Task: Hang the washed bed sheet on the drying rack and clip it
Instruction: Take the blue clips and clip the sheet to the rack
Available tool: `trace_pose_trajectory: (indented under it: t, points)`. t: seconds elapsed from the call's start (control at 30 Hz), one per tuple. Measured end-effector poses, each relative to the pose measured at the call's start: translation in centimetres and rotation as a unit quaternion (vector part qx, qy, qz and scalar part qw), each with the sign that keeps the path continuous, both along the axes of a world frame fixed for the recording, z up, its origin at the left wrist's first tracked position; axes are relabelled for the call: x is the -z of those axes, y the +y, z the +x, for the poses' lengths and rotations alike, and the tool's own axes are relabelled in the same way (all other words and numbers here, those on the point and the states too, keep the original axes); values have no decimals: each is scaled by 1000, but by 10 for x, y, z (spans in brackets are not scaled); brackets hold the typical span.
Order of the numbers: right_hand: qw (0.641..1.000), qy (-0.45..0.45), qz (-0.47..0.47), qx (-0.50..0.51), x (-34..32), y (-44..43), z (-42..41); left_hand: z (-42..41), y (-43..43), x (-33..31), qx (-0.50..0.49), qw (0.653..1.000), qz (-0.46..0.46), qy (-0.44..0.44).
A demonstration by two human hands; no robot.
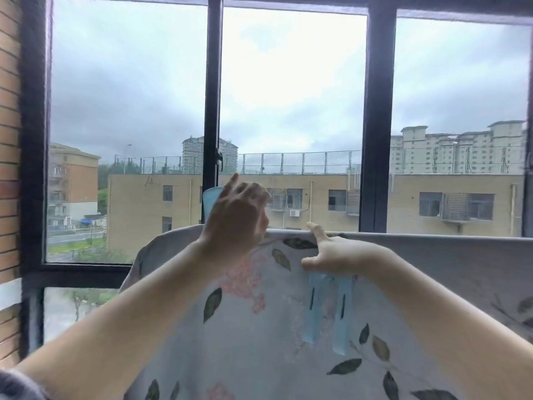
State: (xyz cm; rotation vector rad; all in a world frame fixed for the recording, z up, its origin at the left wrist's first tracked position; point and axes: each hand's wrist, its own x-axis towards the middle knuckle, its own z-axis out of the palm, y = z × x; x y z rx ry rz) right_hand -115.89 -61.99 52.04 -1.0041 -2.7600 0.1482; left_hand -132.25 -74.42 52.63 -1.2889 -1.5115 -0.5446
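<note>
The pale grey bed sheet printed with dark green leaves and pink blossoms (259, 342) hangs draped over a bar hidden under its top fold, right before the black-framed window (377, 111). The left hand (236, 217) is raised just above that fold, fingers curled round a pale blue plastic clip (210, 203) that is mostly hidden behind it. The right hand (340, 256) rests its forefinger on the fold and grips two more pale blue clips (339, 327), which dangle against the cloth. A red brick wall (10, 140) stands to the left, and tan buildings (317, 209) show beyond the glass.
</note>
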Motion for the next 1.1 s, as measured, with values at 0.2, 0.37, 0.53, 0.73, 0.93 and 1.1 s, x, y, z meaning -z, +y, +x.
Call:
trace_pose_trajectory:
  t: [0.2,0.37,0.53,0.73,0.93,1.1]
  points:
    - [996,77,29,-13,40,-5,34,18,36,51,-76,983,-123,-110]
    - [992,115,47,3,28,2,41,18,33,42,-7,997,-33,-66]
    - [996,69,57,-17,11,-7,17,-7,-2,-30,-65,994,61,-69]
    - [997,46,63,-7,8,-18,6,-38,-5,-60,-105,965,-133,-198]
    - [997,33,68,3,8,-18,4,-46,4,-85,-86,907,-284,-297]
    - [998,33,54,15,12,-15,5,-38,8,-84,-42,960,-128,-244]
